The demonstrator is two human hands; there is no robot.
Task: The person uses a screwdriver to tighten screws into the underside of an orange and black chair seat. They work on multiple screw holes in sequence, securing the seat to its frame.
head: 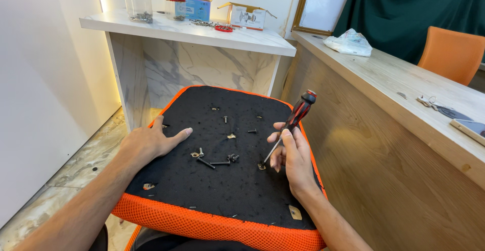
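Observation:
An upturned chair seat [237,190] with a black underside and orange mesh edge lies in front of me. My left hand [149,142] rests flat on its left side, fingers spread, holding nothing. In my right hand [290,152] is a red-and-black screwdriver [298,114], whose tip sits in a screw hole [261,166] near the seat's right side. Several loose bolts and a washer [214,160] lie in the middle of the seat between my hands.
A marble-look shelf [237,37] behind the seat carries jars, a bottle and small open boxes. A long wooden counter [404,109] runs along the right with a plastic bag, keys and a phone. An orange chair [449,54] stands beyond it.

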